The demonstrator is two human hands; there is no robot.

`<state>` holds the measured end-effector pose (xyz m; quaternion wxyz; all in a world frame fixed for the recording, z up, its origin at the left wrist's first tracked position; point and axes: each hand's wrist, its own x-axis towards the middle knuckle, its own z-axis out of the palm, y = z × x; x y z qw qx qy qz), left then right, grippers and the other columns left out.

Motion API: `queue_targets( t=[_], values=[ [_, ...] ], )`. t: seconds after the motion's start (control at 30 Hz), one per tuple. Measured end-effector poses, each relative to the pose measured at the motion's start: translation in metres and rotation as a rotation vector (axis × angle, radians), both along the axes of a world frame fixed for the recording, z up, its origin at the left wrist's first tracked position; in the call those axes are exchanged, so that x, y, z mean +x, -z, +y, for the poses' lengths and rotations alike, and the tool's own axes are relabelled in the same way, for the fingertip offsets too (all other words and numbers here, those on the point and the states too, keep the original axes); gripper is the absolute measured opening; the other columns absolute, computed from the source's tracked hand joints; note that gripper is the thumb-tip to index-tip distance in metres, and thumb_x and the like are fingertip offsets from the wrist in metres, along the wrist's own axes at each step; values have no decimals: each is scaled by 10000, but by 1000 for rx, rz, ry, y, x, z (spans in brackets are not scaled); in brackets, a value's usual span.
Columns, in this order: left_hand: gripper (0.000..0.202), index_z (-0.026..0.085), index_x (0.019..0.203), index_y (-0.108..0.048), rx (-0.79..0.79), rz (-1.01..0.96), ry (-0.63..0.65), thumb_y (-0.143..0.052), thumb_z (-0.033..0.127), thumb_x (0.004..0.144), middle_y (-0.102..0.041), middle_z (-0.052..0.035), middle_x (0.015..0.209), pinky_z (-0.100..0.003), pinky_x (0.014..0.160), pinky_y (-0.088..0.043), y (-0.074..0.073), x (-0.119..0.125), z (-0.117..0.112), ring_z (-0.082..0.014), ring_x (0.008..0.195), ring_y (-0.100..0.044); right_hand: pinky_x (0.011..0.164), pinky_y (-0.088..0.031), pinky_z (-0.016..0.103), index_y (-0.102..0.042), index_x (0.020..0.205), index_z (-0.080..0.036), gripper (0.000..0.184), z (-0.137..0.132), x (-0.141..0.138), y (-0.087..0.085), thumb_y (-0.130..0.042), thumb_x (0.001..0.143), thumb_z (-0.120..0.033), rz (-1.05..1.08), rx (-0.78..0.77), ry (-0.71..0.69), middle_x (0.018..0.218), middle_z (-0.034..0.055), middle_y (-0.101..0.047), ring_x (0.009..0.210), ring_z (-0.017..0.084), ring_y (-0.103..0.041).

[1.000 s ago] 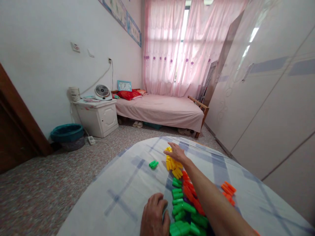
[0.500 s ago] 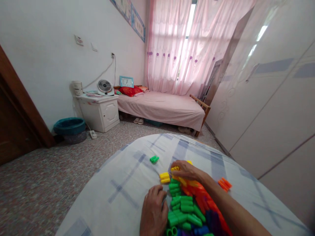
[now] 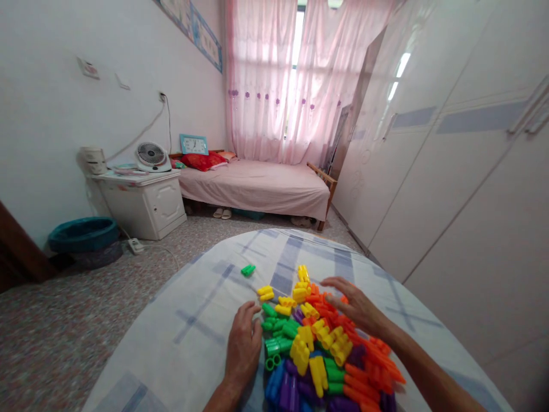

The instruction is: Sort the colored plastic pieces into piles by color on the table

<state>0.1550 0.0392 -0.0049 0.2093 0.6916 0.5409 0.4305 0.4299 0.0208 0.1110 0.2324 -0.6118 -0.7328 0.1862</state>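
A heap of plastic toy blocks shaped like joined tubes lies on the table in front of me. My left hand rests on the cloth at the heap's left edge, fingers loosely bent and apart, beside the green blocks. Over the far right side, my right hand is spread above the orange blocks, with nothing visibly gripped; its fingertips may touch them. Yellow blocks lie across the middle, and purple blocks and blue blocks are at the near side.
A single green block and a yellow block lie apart on the checked tablecloth. Beyond the table are a bed, a white cabinet with a fan, a bin and a wardrobe.
My view has turned to the right. The right hand has moved from the yellow blocks to the heap's orange side, and more yellow blocks show across the middle. My left hand stays beside the green ones.
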Motion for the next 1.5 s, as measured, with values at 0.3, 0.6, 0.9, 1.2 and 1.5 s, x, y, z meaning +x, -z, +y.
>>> queue_targets(
  t=[0.3, 0.6, 0.9, 1.2, 1.5],
  values=[
    [404, 111, 1146, -572, 101, 262, -179, -430, 333, 840, -520, -170, 1271, -467, 1050, -373, -12, -32, 63, -288, 1243, -451, 988, -394, 450, -601, 1165, -151, 484, 40, 68, 76, -374, 838, -426, -22, -3, 443, 1174, 146, -629, 1152, 276, -538],
    [389, 148, 1154, -579, 94, 449, 51, -359, 339, 896, -610, -121, 1198, -430, 1087, -304, 4, -23, 138, -238, 1166, -518, 1053, -324, 341, -524, 1273, -154, 517, 98, 19, 57, -268, 917, -427, -14, -45, 141, 1335, 100, -530, 1235, 196, -469],
    [360, 199, 1016, -673, -48, 124, 451, -410, 405, 881, -673, -59, 1058, -335, 969, -427, -21, 34, 91, -190, 1033, -582, 870, -440, 314, -674, 1037, -198, 368, 103, -35, 58, -433, 874, -425, -27, -174, -116, 1047, 52, -688, 960, 203, -609],
    [354, 195, 1045, -665, -133, -70, 609, -428, 411, 897, -665, -53, 1028, -315, 927, -449, -60, 42, 26, -175, 997, -585, 864, -443, 300, -623, 1089, -237, 306, -12, -40, 14, -506, 856, -397, 36, -8, -214, 1061, 41, -631, 932, 178, -590],
    [284, 236, 1112, -628, 83, 44, 655, -476, 327, 891, -579, -66, 1231, -348, 1032, -400, -79, 32, -50, -180, 1172, -510, 1075, -304, 450, -585, 1181, -303, 360, -106, -25, 33, -494, 855, -427, 2, 269, 39, 1317, 52, -524, 1267, 254, -410]
  ],
)
